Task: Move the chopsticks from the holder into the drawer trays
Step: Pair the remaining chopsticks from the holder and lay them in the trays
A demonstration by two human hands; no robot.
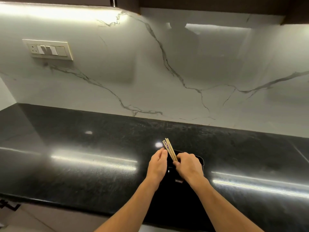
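a bundle of pale wooden chopsticks [169, 150], with purple patterning near the top ends, tilts up to the left above a glossy black holder [200, 162] on the desk [83, 166]. the right hand [187, 166] grips their lower part. the left hand [158, 163], fingers curled, touches the upper part; i cannot tell if it pinches them. the desk is polished black stone with streaks of glare. behind it stands a white grey-veined marble wall [150, 72] with a cream switch plate [48, 49], lit from under dark cabinets [209, 2].
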